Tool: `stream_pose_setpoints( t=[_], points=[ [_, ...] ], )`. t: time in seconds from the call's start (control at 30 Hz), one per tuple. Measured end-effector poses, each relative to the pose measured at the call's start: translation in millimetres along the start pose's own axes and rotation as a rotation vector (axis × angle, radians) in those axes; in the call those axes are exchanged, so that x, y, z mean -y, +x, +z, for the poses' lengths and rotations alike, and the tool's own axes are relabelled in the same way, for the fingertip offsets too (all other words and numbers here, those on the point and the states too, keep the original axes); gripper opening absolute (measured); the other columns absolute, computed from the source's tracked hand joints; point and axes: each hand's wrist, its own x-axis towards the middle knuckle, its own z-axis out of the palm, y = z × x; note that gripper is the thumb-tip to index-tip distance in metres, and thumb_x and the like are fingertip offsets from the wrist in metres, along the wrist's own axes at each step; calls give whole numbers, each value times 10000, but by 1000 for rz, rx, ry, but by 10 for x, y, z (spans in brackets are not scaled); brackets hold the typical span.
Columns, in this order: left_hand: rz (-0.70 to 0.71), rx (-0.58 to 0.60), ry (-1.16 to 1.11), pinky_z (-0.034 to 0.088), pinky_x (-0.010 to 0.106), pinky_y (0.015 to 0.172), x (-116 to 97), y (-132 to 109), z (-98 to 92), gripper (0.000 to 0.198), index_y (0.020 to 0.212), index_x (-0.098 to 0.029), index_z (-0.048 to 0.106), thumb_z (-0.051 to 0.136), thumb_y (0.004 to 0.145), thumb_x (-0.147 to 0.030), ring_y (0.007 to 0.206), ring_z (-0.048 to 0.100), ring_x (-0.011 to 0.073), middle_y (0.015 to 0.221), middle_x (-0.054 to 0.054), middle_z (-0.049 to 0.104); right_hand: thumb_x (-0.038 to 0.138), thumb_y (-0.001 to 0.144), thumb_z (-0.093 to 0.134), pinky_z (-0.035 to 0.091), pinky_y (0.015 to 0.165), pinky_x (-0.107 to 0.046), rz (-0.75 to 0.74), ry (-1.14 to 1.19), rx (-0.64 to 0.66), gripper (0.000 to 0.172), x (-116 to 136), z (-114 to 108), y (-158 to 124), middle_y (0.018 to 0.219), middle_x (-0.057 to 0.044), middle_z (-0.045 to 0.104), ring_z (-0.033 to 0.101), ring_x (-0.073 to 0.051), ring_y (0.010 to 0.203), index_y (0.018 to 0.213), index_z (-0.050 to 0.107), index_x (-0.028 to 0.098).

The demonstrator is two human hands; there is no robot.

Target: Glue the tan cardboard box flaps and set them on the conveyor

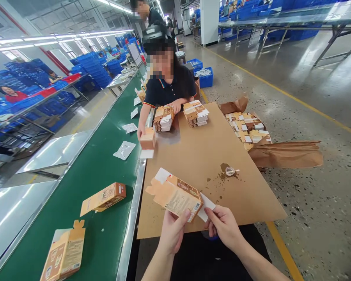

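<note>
A tan and brown printed carton [178,195] is held above the near end of the cardboard-covered table [204,152]. My left hand [174,230] grips its lower side, thumb on the printed face. At the carton's right end, my right hand [222,224] pinches a white flap [208,203]. The carton's far left end has its flaps spread out. To the right on the cardboard, a small clear dish [229,171] with a white stick sits beside dark wet spots.
A green conveyor [105,164] on the left bears cartons [64,253] and clear packets [124,150]. Across the table a person [169,86] holds a carton [148,139] near stacks of flat cartons [195,113]. Brown paper [286,154] and more cartons lie at right.
</note>
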Motion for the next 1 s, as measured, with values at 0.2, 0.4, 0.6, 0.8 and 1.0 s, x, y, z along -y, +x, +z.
stream_pose_setpoints(
  t=[0.2, 0.4, 0.6, 0.8, 1.0],
  points=[
    [59, -76, 10, 628, 591, 1221, -102, 137, -82, 843, 1308, -218, 859, 1192, 613, -562, 1341, 840, 442, 1314, 197, 903, 754, 1045, 790, 504, 385, -383, -202, -181, -36, 493, 51, -352, -234, 610, -34, 750, 631, -243, 371, 831, 816, 310],
    [124, -159, 118, 591, 556, 1280, -373, 570, -540, 798, 1261, -249, 855, 1207, 598, -518, 1396, 817, 396, 1295, 131, 907, 796, 953, 897, 543, 455, -335, -374, -276, -677, 539, 353, -1254, -111, 635, -44, 747, 642, -197, 464, 944, 840, 260],
    [87, -43, 172, 601, 598, 1296, -404, 786, -551, 801, 1331, -258, 840, 1194, 651, -487, 1459, 791, 422, 1400, 141, 888, 943, 856, 855, 646, 641, -357, -330, -449, -608, 788, 415, -1479, 446, 759, -30, 796, 705, -193, 619, 1141, 866, 209],
    [14, 33, 246, 619, 597, 1274, -374, 828, -485, 855, 1288, -211, 840, 1233, 559, -424, 1412, 818, 443, 1402, 183, 887, 720, 1081, 741, 684, 767, -407, -439, -690, -527, 520, 395, -1376, 652, 897, -106, 878, 751, -230, 708, 994, 899, 232],
    [81, 15, 247, 627, 579, 1256, -276, 766, -433, 803, 1307, -211, 819, 1198, 649, -473, 1394, 828, 427, 1427, 187, 879, 500, 1164, 654, 644, 764, -379, -516, -868, -507, 388, 451, -1394, 585, 885, -97, 877, 765, -244, 742, 961, 879, 256]
  ],
)
